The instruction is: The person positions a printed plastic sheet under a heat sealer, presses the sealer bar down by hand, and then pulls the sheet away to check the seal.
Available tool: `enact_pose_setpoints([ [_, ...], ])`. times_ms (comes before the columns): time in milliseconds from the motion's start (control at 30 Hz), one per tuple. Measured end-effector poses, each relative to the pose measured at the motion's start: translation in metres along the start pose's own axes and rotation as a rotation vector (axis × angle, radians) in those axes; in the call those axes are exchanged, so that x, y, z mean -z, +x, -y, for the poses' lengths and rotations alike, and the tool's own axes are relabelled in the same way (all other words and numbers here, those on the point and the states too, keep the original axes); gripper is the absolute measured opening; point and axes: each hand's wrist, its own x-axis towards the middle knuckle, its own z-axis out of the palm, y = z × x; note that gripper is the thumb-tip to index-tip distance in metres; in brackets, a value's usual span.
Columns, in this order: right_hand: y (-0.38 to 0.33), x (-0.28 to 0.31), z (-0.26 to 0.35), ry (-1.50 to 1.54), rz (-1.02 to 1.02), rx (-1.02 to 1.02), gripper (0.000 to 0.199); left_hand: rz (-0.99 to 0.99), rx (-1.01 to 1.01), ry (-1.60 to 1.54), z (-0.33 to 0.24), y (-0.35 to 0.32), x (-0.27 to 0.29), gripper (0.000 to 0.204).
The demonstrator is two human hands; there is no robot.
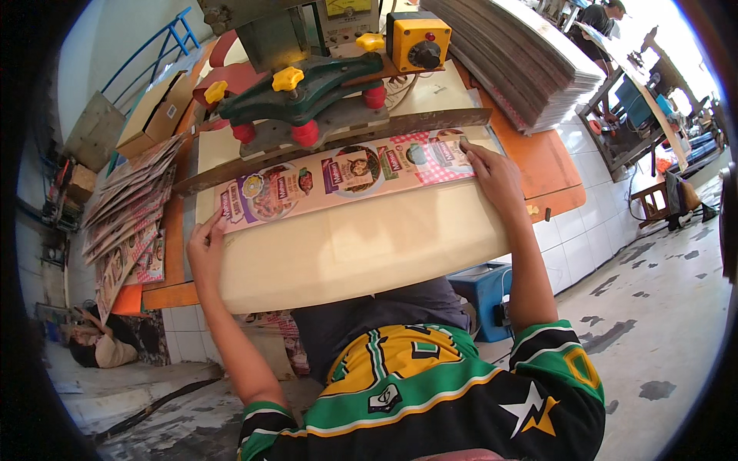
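Note:
A long printed cardboard sheet (350, 174) with food pictures and a pink checked pattern lies across a cream board (361, 246). My left hand (204, 250) pinches its left end, fingers bent at the corner. At the right end my right hand (492, 175) grips the sheet, thumb and fingers on its edge. The sheet's far long edge lies along a metal bar (330, 147). Just beyond the bar stands a press with a dark green clamp frame (300, 96), yellow knobs and red rubber feet.
A yellow control box (417, 42) with a black dial sits on the press. Tall stacked sheets (523, 61) stand at the far right; a messy pile of printed sheets (127, 207) lies left, by an open carton (156, 113). A blue box (484, 300) is below the table. Other people are in the background.

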Motion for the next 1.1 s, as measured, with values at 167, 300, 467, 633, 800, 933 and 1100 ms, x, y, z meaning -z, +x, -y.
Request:
enact_pose_setpoints([
  [167,-0.013,0.003,0.003,-0.019,-0.005,0.053,0.032,0.041,0.010,0.043,0.004,-0.014,0.003,0.044],
  [300,-0.020,0.005,0.010,0.022,-0.026,-0.002,0.032,0.043,0.038,-0.038,0.003,-0.016,0.002,0.043],
  [467,-0.021,0.005,0.010,0.022,-0.051,0.017,0.031,0.065,-0.020,-0.045,0.003,-0.016,0.004,0.046],
  [633,-0.020,0.004,0.008,0.000,-0.041,-0.003,0.030,0.056,-0.020,-0.011,0.001,-0.016,0.005,0.047],
  [800,-0.021,0.004,0.011,-0.004,-0.052,0.005,0.030,0.035,0.026,0.019,-0.006,-0.018,0.003,0.047],
  [933,-0.021,0.004,0.010,0.001,-0.050,-0.001,0.030,0.031,0.039,0.023,-0.007,-0.018,0.003,0.048],
  [1100,-0.021,0.004,0.011,0.006,-0.052,-0.001,0.030,0.027,0.019,0.038,-0.007,-0.017,0.004,0.047],
])
